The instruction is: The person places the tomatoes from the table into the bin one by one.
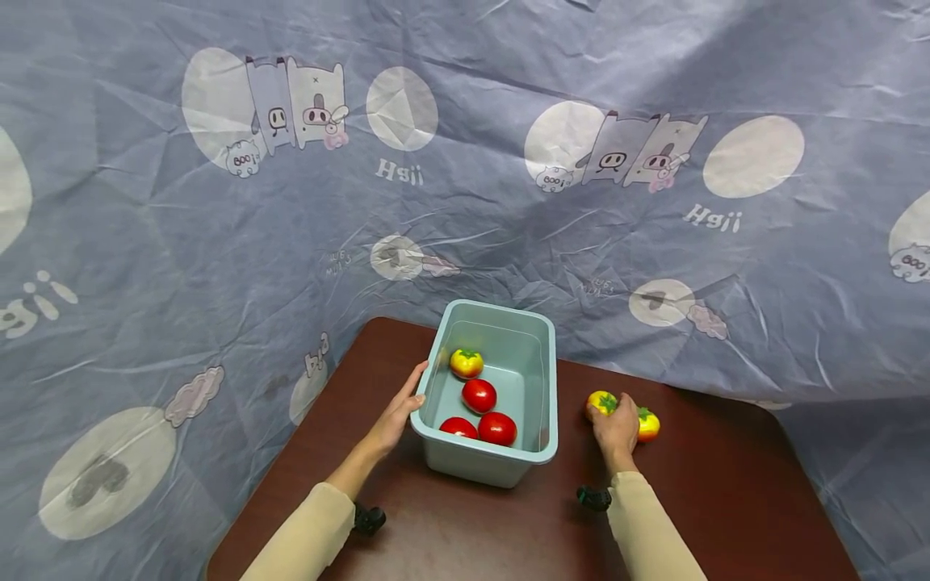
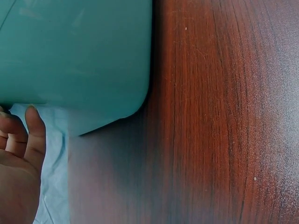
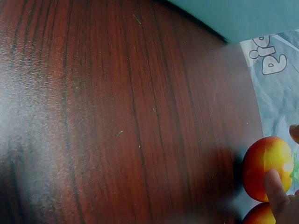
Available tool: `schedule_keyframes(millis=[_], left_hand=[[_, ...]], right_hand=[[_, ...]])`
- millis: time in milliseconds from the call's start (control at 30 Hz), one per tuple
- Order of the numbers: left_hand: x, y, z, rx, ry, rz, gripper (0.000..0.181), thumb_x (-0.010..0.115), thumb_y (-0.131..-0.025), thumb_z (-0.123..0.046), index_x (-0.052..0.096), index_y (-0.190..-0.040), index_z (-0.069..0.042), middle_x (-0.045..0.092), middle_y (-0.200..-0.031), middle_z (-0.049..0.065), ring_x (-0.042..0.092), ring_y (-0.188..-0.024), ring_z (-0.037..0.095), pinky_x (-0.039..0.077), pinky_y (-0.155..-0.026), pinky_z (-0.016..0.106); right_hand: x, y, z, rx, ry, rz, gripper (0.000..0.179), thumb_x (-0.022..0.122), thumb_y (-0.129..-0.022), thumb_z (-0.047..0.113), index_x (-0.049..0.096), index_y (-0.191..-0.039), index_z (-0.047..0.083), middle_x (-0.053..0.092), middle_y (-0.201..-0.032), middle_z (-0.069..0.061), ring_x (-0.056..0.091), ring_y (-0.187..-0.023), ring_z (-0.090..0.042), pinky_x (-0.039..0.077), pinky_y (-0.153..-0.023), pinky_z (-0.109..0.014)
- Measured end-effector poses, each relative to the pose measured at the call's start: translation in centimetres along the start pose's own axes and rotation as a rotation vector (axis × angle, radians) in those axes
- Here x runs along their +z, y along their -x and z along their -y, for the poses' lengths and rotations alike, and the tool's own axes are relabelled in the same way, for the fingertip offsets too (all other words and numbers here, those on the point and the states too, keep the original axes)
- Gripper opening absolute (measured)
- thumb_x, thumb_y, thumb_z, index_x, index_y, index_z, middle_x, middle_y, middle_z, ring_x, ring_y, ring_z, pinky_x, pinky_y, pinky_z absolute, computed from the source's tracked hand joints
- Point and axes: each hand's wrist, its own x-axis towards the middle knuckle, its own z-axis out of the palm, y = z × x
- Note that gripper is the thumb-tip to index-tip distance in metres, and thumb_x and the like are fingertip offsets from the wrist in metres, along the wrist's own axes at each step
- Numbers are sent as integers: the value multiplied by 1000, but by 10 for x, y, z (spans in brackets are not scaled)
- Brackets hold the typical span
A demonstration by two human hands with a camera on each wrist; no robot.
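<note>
A pale blue-green plastic bin (image 1: 488, 463) stands on the table. In it are a yellow-and-red tomato (image 1: 467, 363) with a green leafy top and three smooth red fruits (image 1: 479, 396). My left hand (image 1: 395, 411) grips the bin's left rim, thumb over the edge and fingers along the outer side. Right of the bin, my right hand (image 1: 617, 424) holds another yellow-and-red tomato (image 3: 261, 163); its thumb presses the skin and a fingertip shows at the far side. A second tomato (image 1: 648, 424) sits close beside it, partly behind the hand.
The dark brown wooden table (image 1: 712, 484) narrows toward the back. Grey-blue patterned cloth (image 1: 479, 202) hangs behind the table and on both sides, near its edges. A black strap with a small device is on each wrist.
</note>
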Motion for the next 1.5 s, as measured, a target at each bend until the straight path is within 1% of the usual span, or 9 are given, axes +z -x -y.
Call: schedule_keyframes(millis=[167, 267, 500, 733, 833, 1000, 1133, 1267, 1500], left_hand=[[3, 0, 0, -11, -10, 3, 63, 34, -99, -11, 10, -157, -9, 12, -163, 12, 15, -146, 30, 12, -115, 54], [5, 0, 1, -16, -8, 11, 63, 35, -99, -12, 10, -157, -10, 12, -163, 11, 16, -146, 31, 14, -115, 52], [7, -1, 2, -27, 6, 20, 64, 35, -99, -12, 10, -157, -11, 12, -163, 12, 20, -145, 36, 20, -112, 50], [8, -1, 3, -32, 8, 22, 64, 34, -98, -12, 9, -158, -12, 11, -163, 10, 19, -144, 32, 20, -112, 50], [7, -2, 1, -27, 11, 19, 64, 33, -99, -12, 9, -157, -11, 11, -163, 13, 20, -143, 37, 22, -111, 52], [5, -2, -2, -15, -1, 7, 64, 33, -98, -12, 9, -157, -11, 13, -162, 15, 22, -142, 36, 25, -110, 49], [3, -1, -3, -19, -21, 1, 64, 33, -98, -12, 10, -157, -11, 13, -163, 14, 23, -142, 33, 24, -110, 48], [2, 0, -3, -19, -28, 0, 63, 33, -98, -12, 10, -157, -12, 13, -163, 11, 19, -144, 30, 19, -112, 51], [2, 0, -3, 7, -17, -12, 63, 34, -98, -10, 11, -157, -9, 12, -164, 12, 16, -145, 29, 13, -115, 54]], right_hand=[[0, -2, -2, 1, 65, 35, 75, 69, -85, 20, 33, -143, -9, 37, -144, -32, 36, -131, -47, 25, -113, -55], [0, 0, -6, 31, 92, 52, 73, 68, -87, 20, 33, -143, -9, 37, -143, -32, 36, -130, -48, 26, -112, -56], [2, 6, -16, 86, 88, 22, 67, 67, -87, 20, 37, -140, -8, 42, -137, -32, 40, -123, -48, 30, -108, -58], [7, 10, -18, 46, 64, -30, 64, 70, -84, 20, 43, -136, -7, 46, -132, -30, 43, -120, -47, 31, -107, -57], [10, 11, -16, 18, 48, -22, 64, 71, -84, 20, 44, -136, -7, 47, -132, -30, 44, -121, -46, 30, -108, -56], [10, 7, -6, -40, 11, -18, 64, 71, -85, 22, 44, -135, -7, 48, -132, -29, 44, -121, -44, 29, -110, -54], [5, 4, 6, -62, -19, -33, 63, 71, -85, 22, 45, -136, -6, 49, -133, -29, 44, -122, -44, 29, -109, -55], [-1, 3, 18, -76, -35, -41, 63, 70, -86, 23, 45, -137, -5, 49, -135, -28, 43, -123, -44, 28, -109, -55], [-8, 2, 45, -119, -112, -84, 64, 74, -84, 25, 49, -137, -1, 53, -134, -25, 46, -124, -42, 31, -109, -54]])
